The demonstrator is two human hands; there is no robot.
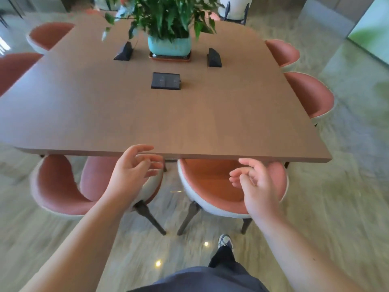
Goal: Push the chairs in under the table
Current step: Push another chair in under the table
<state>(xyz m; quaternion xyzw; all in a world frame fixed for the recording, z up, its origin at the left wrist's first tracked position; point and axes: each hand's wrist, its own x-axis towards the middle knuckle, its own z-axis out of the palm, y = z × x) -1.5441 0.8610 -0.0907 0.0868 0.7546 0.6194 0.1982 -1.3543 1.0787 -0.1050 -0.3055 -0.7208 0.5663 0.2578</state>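
While both hands' grips hang open and empty, left hand and right hand, two chairs face the table.

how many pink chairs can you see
6: two pink upholstered chairs at the near edge, two on the right, two on the left; others may be hidden.

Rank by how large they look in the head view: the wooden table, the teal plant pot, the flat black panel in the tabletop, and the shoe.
1. wooden table, by far the largest.
2. teal plant pot.
3. flat black panel.
4. shoe, smallest, partly hidden by the trouser leg.
The pot stands farther away, so its lead over the panel is probably understated.
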